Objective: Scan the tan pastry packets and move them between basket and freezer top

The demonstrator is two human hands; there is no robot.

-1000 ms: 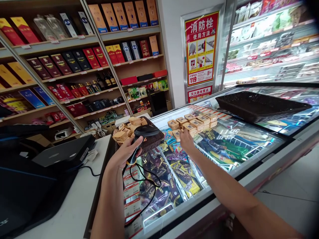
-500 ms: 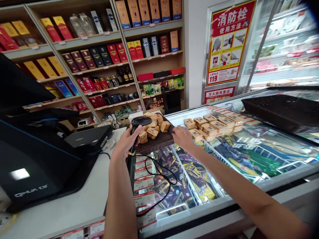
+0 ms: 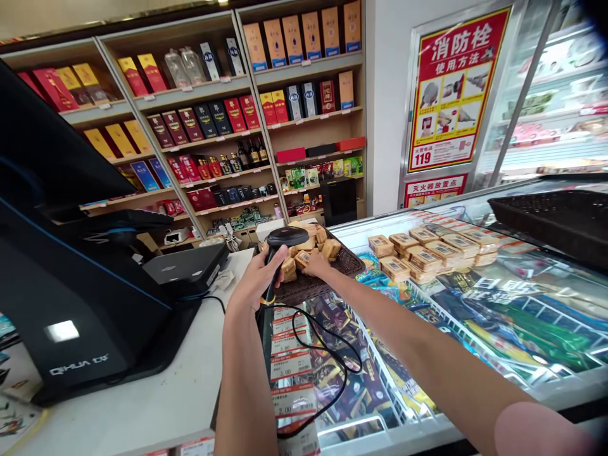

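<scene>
My left hand (image 3: 256, 277) is wrapped round the handle of a black barcode scanner (image 3: 287, 237), held upright over the near left side of a dark woven basket (image 3: 350, 261). In the basket lies a heap of small tan wrapped snack packs (image 3: 332, 248) with printed labels. My right hand (image 3: 317, 263) reaches into the basket, fingers closed on one labelled snack pack (image 3: 302, 259) just right of the scanner. Its fingertips are partly hidden. A black cable (image 3: 339, 361) hangs in loops below the scanner, over the freezer's glass top.
Stacked snack packs (image 3: 427, 254) lie on the glass-topped freezer (image 3: 479, 329) to the right, near another dark basket (image 3: 560, 218). A black checkout terminal (image 3: 95, 316) stands on the white counter (image 3: 185, 386) at left. Shelves of boxes (image 3: 204, 120) line the back wall.
My right hand has moved left from the basket's right edge onto a snack pack inside it. My left hand still holds the scanner. The whole view has shifted slightly.
</scene>
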